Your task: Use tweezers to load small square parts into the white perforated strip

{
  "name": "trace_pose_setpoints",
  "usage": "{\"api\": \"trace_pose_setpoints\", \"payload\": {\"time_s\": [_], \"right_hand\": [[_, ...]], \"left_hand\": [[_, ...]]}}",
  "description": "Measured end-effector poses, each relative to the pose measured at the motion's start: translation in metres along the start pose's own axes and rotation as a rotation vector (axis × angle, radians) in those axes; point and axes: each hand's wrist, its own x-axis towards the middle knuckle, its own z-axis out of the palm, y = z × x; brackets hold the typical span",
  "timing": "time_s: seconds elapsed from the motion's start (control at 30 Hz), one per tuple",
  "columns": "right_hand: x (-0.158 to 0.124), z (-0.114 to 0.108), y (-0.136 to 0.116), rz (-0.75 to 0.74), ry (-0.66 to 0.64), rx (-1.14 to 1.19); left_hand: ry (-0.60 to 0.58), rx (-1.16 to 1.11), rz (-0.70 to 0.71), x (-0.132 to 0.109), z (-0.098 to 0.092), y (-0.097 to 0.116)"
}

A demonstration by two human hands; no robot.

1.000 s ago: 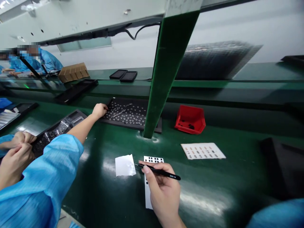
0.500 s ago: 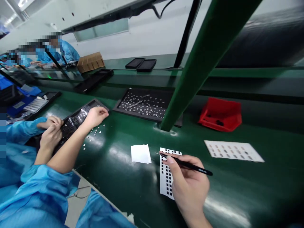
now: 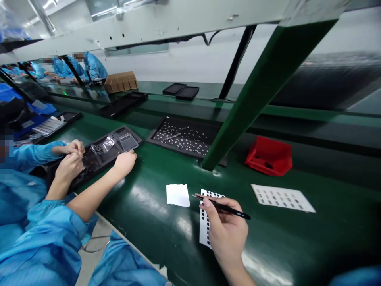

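My right hand [image 3: 228, 230] grips black tweezers [image 3: 229, 208] in a closed hold. Their fine tips point left, between a blank white square of paper [image 3: 177, 195] and a white sheet with rows of small black squares [image 3: 204, 228]. That sheet lies partly under my hand. My left arm reaches across the table, and my left hand [image 3: 126, 162] is closed with curled fingers beside the near right corner of a dark tray [image 3: 102, 163]. What its fingers hold, if anything, is hidden. A clear phone-case-like piece [image 3: 128, 142] lies in that tray.
A co-worker's hands [image 3: 73, 159] work over the dark tray at left. Farther back lies a black tray of small ring-like parts [image 3: 181, 137]. A slanted green post [image 3: 238, 115] rises before me. At right are a red bin [image 3: 269, 155] and a white card with small pieces [image 3: 282, 197].
The view has shifted, showing more of the tray at left. My left hand has come lower, its fingers turned downward. Loose small pieces seen near it earlier are mostly out of sight. The tweezers stay held.
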Motion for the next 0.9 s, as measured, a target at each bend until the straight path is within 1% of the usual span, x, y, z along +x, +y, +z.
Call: {"api": "trace_pose_setpoints", "payload": {"time_s": [0.1,0.17,0.27,0.33,0.4,0.47,0.5,0.53,0.6,0.63,0.67,0.73,0.8,0.83,0.9], "right_hand": [[-0.004,0.000,0.000,-0.024,-0.034,-0.006],[-0.006,-0.001,0.000,-0.035,-0.046,0.002],[-0.004,-0.002,-0.001,-0.047,-0.045,0.015],[0.002,-0.003,-0.004,-0.064,-0.031,0.029],[0.011,-0.005,-0.008,-0.089,-0.012,0.050],[0.021,-0.010,-0.014,-0.101,0.001,0.064],[0.025,-0.014,-0.016,-0.095,0.008,0.063],[0.027,-0.020,-0.018,-0.082,0.014,0.054],[0.027,-0.035,-0.021,-0.031,0.013,0.003],[0.024,-0.044,-0.022,0.011,0.002,-0.036],[0.019,-0.053,-0.022,0.057,-0.015,-0.078],[0.008,-0.068,-0.020,0.147,-0.055,-0.148],[-0.001,-0.076,-0.013,0.204,-0.081,-0.180],[-0.004,-0.078,-0.008,0.222,-0.086,-0.186],[-0.007,-0.076,0.003,0.257,-0.098,-0.189]], "left_hand": [[-0.010,-0.026,0.036,0.003,-0.001,0.002],[0.006,-0.074,0.070,0.005,-0.005,0.003],[0.073,-0.189,0.155,0.000,-0.015,0.008],[0.140,-0.296,0.236,-0.008,-0.022,0.018],[0.206,-0.422,0.313,-0.019,-0.025,0.037],[0.253,-0.560,0.368,-0.031,-0.025,0.066],[0.265,-0.665,0.392,-0.039,-0.024,0.082],[0.263,-0.790,0.421,-0.049,-0.022,0.099],[0.212,-1.027,0.512,-0.070,-0.017,0.132],[0.175,-1.099,0.590,-0.081,-0.014,0.145],[0.145,-1.126,0.698,-0.092,-0.010,0.156],[0.119,-1.043,0.967,-0.110,0.003,0.169],[0.144,-0.875,1.197,-0.122,0.020,0.174],[0.160,-0.778,1.271,-0.126,0.028,0.174],[0.177,-0.594,1.344,-0.130,0.042,0.172]]}}
